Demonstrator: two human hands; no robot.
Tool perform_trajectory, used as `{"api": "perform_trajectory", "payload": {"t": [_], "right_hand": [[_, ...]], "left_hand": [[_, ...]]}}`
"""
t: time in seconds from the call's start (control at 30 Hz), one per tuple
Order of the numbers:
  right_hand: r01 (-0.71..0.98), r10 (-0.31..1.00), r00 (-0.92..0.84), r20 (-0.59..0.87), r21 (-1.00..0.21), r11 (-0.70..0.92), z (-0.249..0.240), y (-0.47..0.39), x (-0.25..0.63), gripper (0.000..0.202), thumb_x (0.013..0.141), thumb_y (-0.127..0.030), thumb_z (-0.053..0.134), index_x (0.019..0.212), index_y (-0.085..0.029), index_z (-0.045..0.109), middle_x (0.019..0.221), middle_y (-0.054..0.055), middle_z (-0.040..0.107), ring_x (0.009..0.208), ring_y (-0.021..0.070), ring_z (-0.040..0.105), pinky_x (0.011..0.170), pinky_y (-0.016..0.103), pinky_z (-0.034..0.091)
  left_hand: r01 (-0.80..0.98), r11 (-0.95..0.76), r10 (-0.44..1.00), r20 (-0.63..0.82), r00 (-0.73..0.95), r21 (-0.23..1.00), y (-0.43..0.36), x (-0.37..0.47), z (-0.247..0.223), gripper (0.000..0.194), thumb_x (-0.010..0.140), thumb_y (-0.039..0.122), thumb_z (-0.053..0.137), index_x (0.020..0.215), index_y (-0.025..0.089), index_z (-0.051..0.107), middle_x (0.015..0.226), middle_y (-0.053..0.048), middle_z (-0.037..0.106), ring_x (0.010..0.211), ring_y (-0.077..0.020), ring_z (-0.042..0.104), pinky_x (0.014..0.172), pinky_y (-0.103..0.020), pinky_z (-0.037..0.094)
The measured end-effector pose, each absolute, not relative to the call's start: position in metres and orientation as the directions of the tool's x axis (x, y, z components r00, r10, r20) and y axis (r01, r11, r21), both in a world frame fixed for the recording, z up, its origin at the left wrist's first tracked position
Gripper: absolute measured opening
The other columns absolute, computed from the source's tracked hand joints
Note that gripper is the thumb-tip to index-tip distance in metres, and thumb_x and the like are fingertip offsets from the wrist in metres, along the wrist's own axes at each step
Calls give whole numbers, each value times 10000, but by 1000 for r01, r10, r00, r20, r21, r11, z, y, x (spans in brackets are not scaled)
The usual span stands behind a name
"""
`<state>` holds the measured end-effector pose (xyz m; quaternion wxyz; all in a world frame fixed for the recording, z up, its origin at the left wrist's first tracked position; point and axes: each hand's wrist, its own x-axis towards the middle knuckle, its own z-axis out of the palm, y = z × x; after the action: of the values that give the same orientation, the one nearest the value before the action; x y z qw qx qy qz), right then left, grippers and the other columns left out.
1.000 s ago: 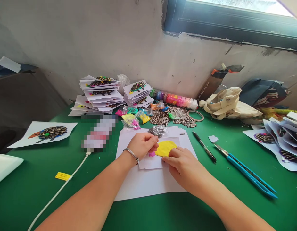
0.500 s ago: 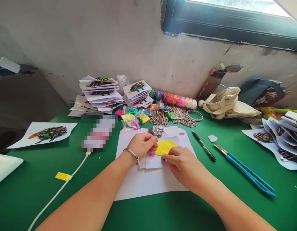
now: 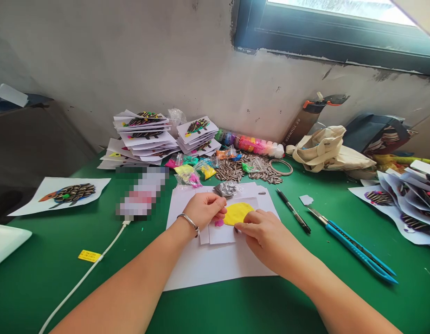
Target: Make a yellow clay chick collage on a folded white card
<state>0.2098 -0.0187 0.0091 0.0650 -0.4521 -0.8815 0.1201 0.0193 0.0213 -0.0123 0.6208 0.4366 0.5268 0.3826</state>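
"Yellow clay disc: position?" asks the first inspector.

"Flat on a small white card, itself on a larger paper sheet on the green bench, directly between the two hands."

"Go left to right."

"Left hand, bracelet at the wrist, sits at the disc's 9 o'clock. Its fingers are curled and pinched together at the disc's left edge. A pink clay bit lies just under them, at the disc's 8 o'clock, touching or nearly touching it; I cannot tell which. Right hand sits at 5 o'clock, fingers loosely bent, forefinger tip on the disc's lower rim. Neither hand lifts anything."

"Step in hand, in your judgement?"

"Seating and shaping the disc on the card: one hand steadies the edge, the other presses the rim."

"What would the next move call for?"

"Light, even fingertip pressure around the rim, with the card kept from sliding on the sheet."

"Anything further right?"

"A black pen at 3 o'clock and a blue utility knife beyond it, both well apart from the hands."
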Motion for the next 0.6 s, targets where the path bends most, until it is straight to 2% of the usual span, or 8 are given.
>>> {"api": "perform_trajectory", "payload": {"t": [0.1, 0.3, 0.47, 0.6], "right_hand": [[778, 817, -576, 26, -288, 558, 10, -18, 212, 380, 851, -61, 440, 1043, -288, 676, 820, 44, 569, 807, 175, 479, 718, 313, 326], [773, 786, -616, -52, -237, 589, 12, -20, 211, 337, 855, -91, 448, 996, -291, 679, 779, 36, 559, 791, 178, 475, 702, 313, 314], [767, 789, -613, -33, -267, 584, 16, -22, 214, 345, 866, -88, 438, 1030, -292, 662, 789, 33, 555, 773, 167, 462, 680, 304, 300], [762, 775, -629, -67, -254, 596, 20, -24, 213, 296, 853, -82, 446, 917, -264, 671, 773, 28, 549, 760, 161, 457, 679, 299, 295]], "left_hand": [[-13, 330, 933, -325, 155, 944, 22, 19, -13, 393, 655, 497, 744, 726, 121, 651, 679, -59, 676, 548, -134, 631, 556, -289, 555], [5, 351, 927, -348, 140, 936, 22, 20, -11, 387, 661, 486, 743, 734, 118, 651, 677, -54, 676, 548, -133, 632, 555, -288, 561], [-4, 355, 926, -351, 141, 935, 22, 20, -9, 383, 658, 478, 749, 725, 115, 648, 676, -57, 678, 538, -132, 626, 543, -290, 557], [-16, 360, 924, -354, 144, 933, 21, 20, -9, 387, 643, 480, 759, 715, 117, 645, 674, -59, 680, 538, -137, 630, 546, -292, 556]]}}
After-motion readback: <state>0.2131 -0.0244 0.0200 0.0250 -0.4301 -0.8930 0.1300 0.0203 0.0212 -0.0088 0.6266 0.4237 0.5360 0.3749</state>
